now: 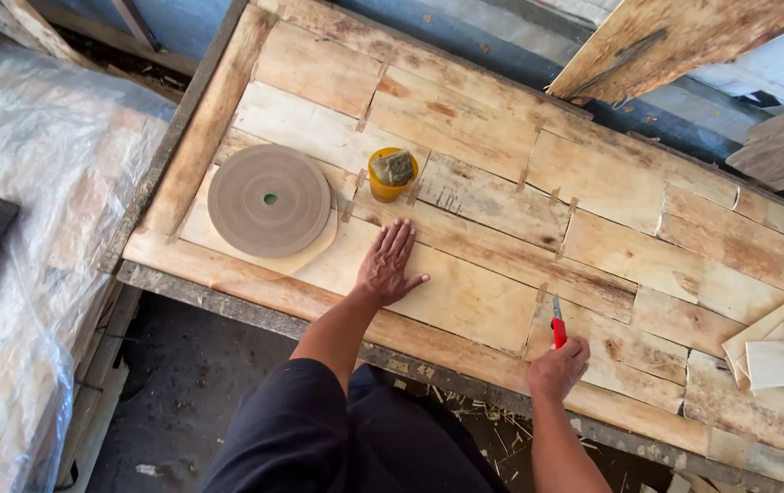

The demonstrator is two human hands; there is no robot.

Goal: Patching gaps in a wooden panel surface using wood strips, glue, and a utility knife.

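Observation:
My left hand lies flat, fingers spread, on a sheet of pale wood veneer pieces joined with short strips of brown tape. My right hand grips a red-handled utility knife, its blade pointing away from me at a seam near the front edge of the sheet. A large flat roll of brown tape rests on the veneer, left of my left hand. Behind my left hand stands a small yellow cup with a dark sponge in it.
The veneer sheet covers a long workbench with a worn front edge. Loose veneer offcuts lie at the right. A plastic-covered stack stands at the left. Rough boards lean at the upper right. Wood scraps litter the dark floor.

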